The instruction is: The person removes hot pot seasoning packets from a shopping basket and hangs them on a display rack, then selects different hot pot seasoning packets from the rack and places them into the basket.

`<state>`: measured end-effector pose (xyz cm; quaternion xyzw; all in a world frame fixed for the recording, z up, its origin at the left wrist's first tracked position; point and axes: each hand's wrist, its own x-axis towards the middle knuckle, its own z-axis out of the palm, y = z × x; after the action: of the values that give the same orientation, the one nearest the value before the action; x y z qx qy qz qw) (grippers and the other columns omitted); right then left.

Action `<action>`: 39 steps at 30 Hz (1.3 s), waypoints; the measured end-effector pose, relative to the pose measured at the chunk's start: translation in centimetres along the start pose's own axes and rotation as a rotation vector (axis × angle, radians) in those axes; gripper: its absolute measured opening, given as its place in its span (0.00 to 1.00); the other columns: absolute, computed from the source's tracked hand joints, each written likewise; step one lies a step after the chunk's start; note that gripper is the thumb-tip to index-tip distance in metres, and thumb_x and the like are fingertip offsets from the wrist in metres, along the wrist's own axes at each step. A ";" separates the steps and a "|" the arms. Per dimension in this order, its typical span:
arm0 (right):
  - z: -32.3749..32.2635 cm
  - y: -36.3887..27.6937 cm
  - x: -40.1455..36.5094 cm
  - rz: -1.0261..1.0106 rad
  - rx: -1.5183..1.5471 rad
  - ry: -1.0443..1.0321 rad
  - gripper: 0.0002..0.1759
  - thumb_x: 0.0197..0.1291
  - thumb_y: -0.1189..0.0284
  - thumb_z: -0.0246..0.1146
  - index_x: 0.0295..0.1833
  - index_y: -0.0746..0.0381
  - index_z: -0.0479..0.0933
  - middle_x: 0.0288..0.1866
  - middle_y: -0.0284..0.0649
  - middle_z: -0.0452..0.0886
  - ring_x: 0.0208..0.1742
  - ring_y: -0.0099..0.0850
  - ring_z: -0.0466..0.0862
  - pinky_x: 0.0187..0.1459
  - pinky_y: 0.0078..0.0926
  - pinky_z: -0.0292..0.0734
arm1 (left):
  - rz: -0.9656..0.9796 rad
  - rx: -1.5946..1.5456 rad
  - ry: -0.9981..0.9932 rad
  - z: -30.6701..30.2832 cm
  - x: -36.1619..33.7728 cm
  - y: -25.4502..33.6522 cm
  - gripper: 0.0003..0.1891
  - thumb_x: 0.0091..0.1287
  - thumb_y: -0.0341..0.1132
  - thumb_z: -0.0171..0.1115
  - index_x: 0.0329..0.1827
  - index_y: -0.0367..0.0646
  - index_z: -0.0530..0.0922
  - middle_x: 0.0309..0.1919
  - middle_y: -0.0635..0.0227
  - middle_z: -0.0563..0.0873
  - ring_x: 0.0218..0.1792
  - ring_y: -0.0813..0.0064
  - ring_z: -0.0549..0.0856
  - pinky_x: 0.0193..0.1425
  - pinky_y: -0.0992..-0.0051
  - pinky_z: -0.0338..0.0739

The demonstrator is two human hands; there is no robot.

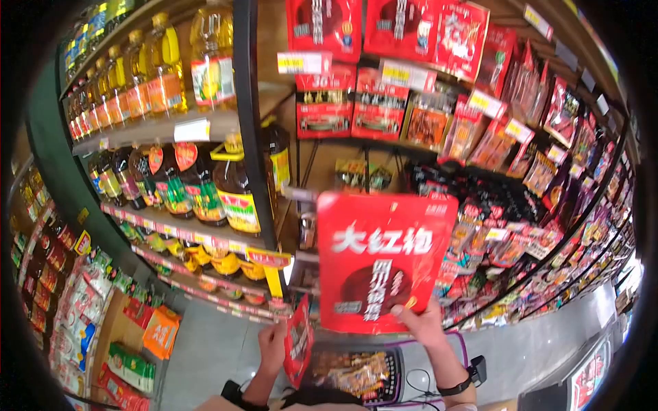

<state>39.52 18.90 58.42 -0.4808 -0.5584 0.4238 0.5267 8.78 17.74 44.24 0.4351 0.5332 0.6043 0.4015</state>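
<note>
My right hand (423, 322) grips the lower right corner of a large red hotpot seasoning packet (387, 264), its thumb pressed on the front. The packet is upright, with its printed face turned toward me. Lower and to the left, my left hand (272, 344) is closed on the edge of a second red packet (299, 342), seen nearly side-on. Below both hands is a basket (393, 373) with several brown and orange packages in it. A dark band is on each wrist.
Bottles of oil (161, 65) line the shelf on the left. Similar red packets (323, 31) hang on the rack ahead, above other snack-like packs (428, 118). A curved rack of bagged goods (541, 171) runs along the right. Grey floor (195, 335) shows between the shelves.
</note>
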 end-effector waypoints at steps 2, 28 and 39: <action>0.1 -5.1 2.7 -0.046 -0.028 0.121 0.14 0.62 0.76 0.71 0.52 0.64 0.78 0.38 0.30 0.82 0.34 0.16 0.78 0.34 0.18 0.74 | -0.014 0.005 0.000 -0.5 -0.5 -1.1 0.18 0.72 0.35 0.59 0.24 0.34 0.75 0.18 0.77 0.74 0.26 0.87 0.71 0.28 0.74 0.65; 11.6 -37.2 24.7 -0.437 -0.019 0.025 0.25 0.58 0.67 0.72 0.60 0.57 0.72 0.50 0.36 0.84 0.48 0.27 0.86 0.44 0.34 0.86 | -0.324 -0.143 -0.063 -7.3 -4.7 1.2 0.16 0.74 0.37 0.56 0.25 0.42 0.78 0.18 0.78 0.74 0.20 0.85 0.69 0.23 0.78 0.62; 12.0 -36.9 25.7 -0.382 -0.060 0.049 0.31 0.57 0.64 0.73 0.64 0.58 0.69 0.51 0.35 0.84 0.48 0.26 0.85 0.48 0.35 0.78 | -0.369 -0.330 0.003 -8.0 -4.7 -2.6 0.16 0.76 0.39 0.56 0.27 0.43 0.77 0.19 0.76 0.74 0.19 0.84 0.69 0.22 0.81 0.63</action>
<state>24.67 37.98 98.14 -0.3916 -0.6391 0.2873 0.5964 2.57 11.18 40.78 0.2581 0.4983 0.6004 0.5698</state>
